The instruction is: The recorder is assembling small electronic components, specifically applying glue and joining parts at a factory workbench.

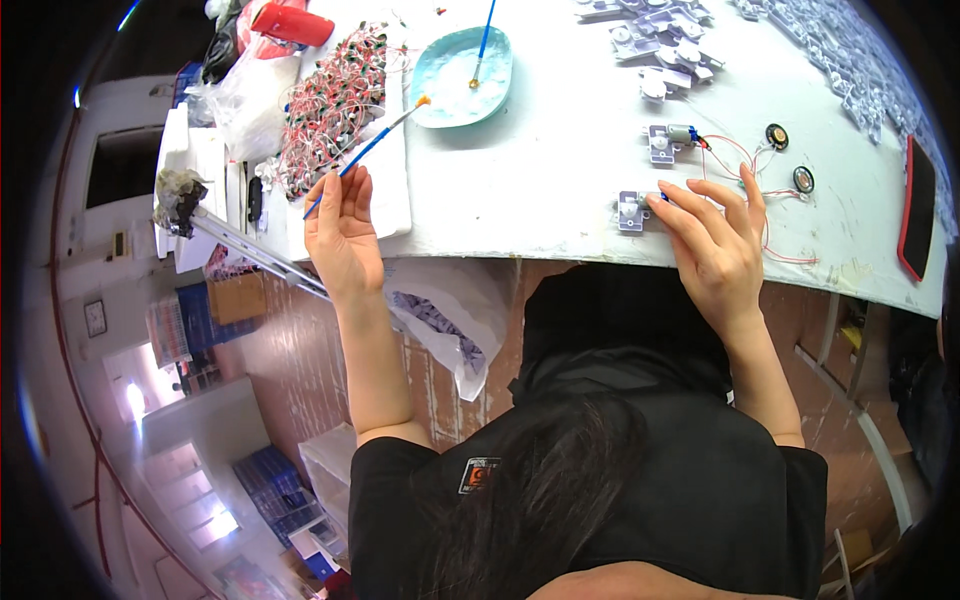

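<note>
A slim blue brush [372, 150] with an orange tip is pinched in my left hand [345, 235]; the tip points up and right, near the bowl's left rim. My right hand [715, 250] has its thumb and index fingertips on the end of a small grey plastic part with a motor [630, 210], while its other fingers are spread. Thin red wires run from beneath that hand to a small round speaker [803, 179]. Just beyond lies a similar motor part [672, 142], wired to another round speaker [777, 137].
A pale turquoise bowl [418, 62] holds white paste and a second brush [486, 35]. Red-and-white wired parts [335, 105] are heaped at left. Grey plastic parts [665, 50] lie at the far side, with more [835, 70] at far right. A red-edged phone [915, 210] lies at right.
</note>
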The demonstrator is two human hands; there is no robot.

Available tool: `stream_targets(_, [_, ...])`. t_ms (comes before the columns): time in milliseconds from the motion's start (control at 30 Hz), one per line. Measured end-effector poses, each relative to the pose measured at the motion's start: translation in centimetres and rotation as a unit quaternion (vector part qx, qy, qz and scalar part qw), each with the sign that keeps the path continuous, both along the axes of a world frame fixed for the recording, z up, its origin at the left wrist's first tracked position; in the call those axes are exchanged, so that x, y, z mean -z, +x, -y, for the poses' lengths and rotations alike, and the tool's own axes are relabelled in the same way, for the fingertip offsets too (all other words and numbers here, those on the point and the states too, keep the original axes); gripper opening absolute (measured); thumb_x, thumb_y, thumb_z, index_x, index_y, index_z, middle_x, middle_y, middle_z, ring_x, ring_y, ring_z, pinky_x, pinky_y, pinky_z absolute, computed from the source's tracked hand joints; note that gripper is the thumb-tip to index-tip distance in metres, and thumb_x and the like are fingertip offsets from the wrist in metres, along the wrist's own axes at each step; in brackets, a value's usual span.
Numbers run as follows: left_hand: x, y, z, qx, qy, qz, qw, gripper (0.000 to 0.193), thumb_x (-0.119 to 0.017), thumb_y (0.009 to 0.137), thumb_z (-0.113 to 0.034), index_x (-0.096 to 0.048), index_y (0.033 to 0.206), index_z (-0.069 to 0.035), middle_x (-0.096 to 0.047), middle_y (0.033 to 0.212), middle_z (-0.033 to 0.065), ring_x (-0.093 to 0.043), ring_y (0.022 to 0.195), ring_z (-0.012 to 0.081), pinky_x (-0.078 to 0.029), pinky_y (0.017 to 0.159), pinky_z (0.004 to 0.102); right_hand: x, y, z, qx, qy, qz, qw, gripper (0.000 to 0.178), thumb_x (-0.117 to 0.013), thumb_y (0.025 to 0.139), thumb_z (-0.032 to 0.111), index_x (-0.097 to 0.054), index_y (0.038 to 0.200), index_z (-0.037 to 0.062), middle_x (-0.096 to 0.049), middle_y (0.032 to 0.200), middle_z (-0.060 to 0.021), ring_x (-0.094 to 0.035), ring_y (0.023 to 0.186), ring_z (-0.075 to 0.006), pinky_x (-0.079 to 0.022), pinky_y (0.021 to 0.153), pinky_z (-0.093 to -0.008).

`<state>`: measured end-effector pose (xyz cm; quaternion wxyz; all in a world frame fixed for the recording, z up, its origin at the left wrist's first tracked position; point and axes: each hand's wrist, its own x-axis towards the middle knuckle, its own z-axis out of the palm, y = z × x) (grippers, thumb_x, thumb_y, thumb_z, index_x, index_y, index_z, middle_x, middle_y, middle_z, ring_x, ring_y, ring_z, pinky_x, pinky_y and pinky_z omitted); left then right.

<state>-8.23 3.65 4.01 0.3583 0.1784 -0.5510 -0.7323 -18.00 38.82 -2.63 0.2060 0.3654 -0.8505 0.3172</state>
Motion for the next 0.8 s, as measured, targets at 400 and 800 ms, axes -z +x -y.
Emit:
stream_targets(400, [0.5, -1.2, -3.2, 0.057, 0.038, 0.017, 0.997, 0.016, -0.058, 0.098, -0.012, -0.063, 0.105, 0.001, -0.069, 0.101, 0.0168, -0.069, 0.095, 0.0239, -0.058, 0.087, 0.0314, 0.7, 0.1, -0.5, -0.002, -0.003, -0.001, 1.0, 0.031, -0.072, 0.076, 0.009, -0.072, 0.106, 0.0167, -0.068, 0.104, 0.0042, -0.059, 0.104, -0.0164, -0.029, 0.113, -0.0517])
stream_targets(800, [-0.7, -2.3, -13.2, 0.125, -0.384, -0.054, 0.913, 0.013, -0.054, 0.099, -0.009, -0.047, 0.104, 0.002, -0.062, 0.089, 0.0181, -0.066, 0.077, 0.0265, -0.057, 0.073, 0.0347, 2.0, -0.7, -0.3, -0.014, -0.048, -0.002, 0.999, 0.025, -0.075, 0.076, 0.013, -0.071, 0.101, 0.0166, -0.07, 0.098, 0.0054, -0.06, 0.1, -0.0167, -0.034, 0.109, -0.05])
